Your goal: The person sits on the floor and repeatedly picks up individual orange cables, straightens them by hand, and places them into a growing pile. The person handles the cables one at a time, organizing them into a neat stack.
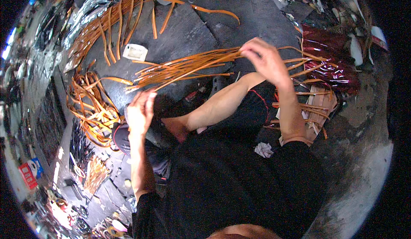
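Observation:
A loose bundle of glossy orange-brown strips stretches across the middle, above my bent bare leg. My right hand is closed at the bundle's right part, thumb and fingers pinched on the strips. My left hand is at the bundle's left end. Its fingers are drawn together, with the tips at the end of one long strip. More strips of the same kind lie in a looped heap close to my left hand.
Long strips lie across the dark floor mat at the far left. Near them is a small white container. On the right are a shiny dark-red sheet and strips over a pale board. Crumpled paper sits beside me.

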